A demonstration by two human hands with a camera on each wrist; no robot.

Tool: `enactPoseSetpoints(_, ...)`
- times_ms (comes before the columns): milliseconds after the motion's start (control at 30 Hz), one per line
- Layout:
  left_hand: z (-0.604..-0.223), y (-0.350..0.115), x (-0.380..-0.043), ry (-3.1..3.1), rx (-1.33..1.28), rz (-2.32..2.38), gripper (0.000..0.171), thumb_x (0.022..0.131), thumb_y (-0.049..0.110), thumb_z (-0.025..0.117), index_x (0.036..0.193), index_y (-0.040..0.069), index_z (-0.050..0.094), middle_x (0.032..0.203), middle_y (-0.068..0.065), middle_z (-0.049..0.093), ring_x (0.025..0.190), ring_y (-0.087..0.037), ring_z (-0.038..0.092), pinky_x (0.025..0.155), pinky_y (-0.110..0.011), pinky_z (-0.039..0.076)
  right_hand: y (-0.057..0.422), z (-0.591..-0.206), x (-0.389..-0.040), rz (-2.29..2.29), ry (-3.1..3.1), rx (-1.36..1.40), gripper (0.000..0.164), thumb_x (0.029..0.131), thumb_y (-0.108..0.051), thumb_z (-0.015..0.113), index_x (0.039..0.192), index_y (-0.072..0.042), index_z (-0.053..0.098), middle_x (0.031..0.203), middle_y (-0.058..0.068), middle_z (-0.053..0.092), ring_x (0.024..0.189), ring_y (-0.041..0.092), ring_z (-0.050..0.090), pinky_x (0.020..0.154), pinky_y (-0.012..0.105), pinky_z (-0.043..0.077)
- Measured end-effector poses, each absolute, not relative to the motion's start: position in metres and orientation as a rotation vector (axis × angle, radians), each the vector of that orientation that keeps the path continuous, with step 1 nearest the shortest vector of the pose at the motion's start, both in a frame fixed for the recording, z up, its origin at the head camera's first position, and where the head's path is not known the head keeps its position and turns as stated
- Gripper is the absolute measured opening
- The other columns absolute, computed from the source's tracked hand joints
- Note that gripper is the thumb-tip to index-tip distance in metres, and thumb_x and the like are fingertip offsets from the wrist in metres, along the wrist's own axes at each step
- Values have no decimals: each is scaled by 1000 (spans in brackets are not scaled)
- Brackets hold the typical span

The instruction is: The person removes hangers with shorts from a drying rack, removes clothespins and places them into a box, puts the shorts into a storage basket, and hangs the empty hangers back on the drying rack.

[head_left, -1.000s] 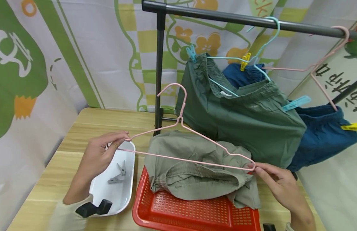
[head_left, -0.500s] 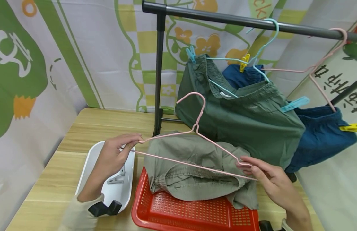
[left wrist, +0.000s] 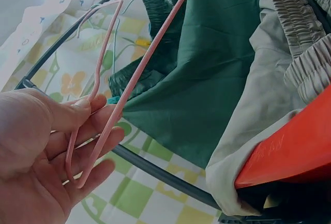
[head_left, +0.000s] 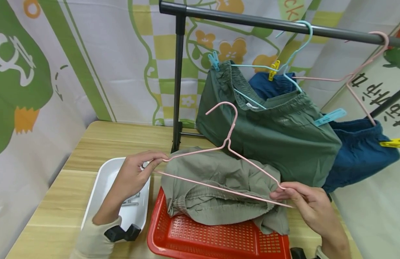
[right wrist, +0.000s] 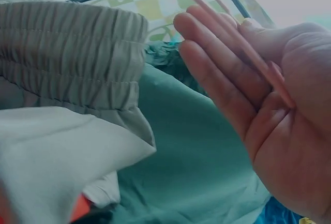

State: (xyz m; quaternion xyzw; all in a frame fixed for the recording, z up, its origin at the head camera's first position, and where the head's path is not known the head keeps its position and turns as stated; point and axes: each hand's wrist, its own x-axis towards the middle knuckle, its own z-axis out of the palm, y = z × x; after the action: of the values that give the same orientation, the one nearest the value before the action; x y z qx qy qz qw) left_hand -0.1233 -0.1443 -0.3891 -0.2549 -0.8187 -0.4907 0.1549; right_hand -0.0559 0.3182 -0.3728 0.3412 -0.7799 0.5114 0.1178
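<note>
A pink clothes hanger is held level between my two hands, its hook pointing up. My left hand pinches its left end between thumb and fingers; in the left wrist view the end loop lies across the fingers. With thumb and fingers, my right hand pinches the right end, and the lower bar runs over the palm in the right wrist view. Beneath the hanger, grey-green shorts lie over a red basket, their elastic waistband facing me. The hanger is above the shorts, outside the waistband.
Behind stands a black rack. Dark green shorts hang from it on a blue hanger with blue clothespins, blue shorts on a pink one with yellow clothespins. A white tray with grey clothespins sits at left.
Both hands hold the hanger throughout. The left hand and the hanger have shifted right, and the right hand has moved from the hanger's tip to a grip around its right end.
</note>
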Motion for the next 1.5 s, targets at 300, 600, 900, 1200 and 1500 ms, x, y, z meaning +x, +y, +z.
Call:
enactPoseSetpoints(300,-392,-144,-127,-2459,-664,-1591,41,102,14,67,142,7,60,122,0,72,111,-18,68,97,-43,52,328,-365,-56,1539,-2114,1028,23,100,20,47,116,22,62,103,18,76,97,15,74,84,22,55)
enactPoseSetpoints(600,-405,-144,-135,-2665,-641,-1580,72,104,31,65,162,7,30,144,-13,58,125,-39,60,103,-56,48,328,-335,-57,1190,-2180,868,19,99,19,51,110,22,65,99,12,77,92,8,74,83,17,54)
enactPoseSetpoints(900,-418,-122,-137,-2802,-924,-1092,64,100,26,70,152,-3,45,150,-21,50,138,-39,48,112,-55,39,306,-295,-62,918,-2166,642,14,98,15,58,104,17,71,102,-5,74,93,-2,71,68,4,47)
enactPoseSetpoints(1200,-426,-114,-138,-2823,-1001,-873,63,99,21,72,148,-9,46,151,-26,47,140,-41,44,113,-54,37,292,-263,-73,796,-2147,588,15,99,8,62,107,14,73,105,-15,71,71,-9,64,51,3,30)
enactPoseSetpoints(1500,-429,-115,-138,-2827,-1016,-881,64,99,22,72,149,-8,46,153,-25,45,142,-39,42,113,-53,37,309,-252,-69,740,-2183,477,22,104,6,55,118,16,68,112,-28,65,100,-11,64,62,2,40)
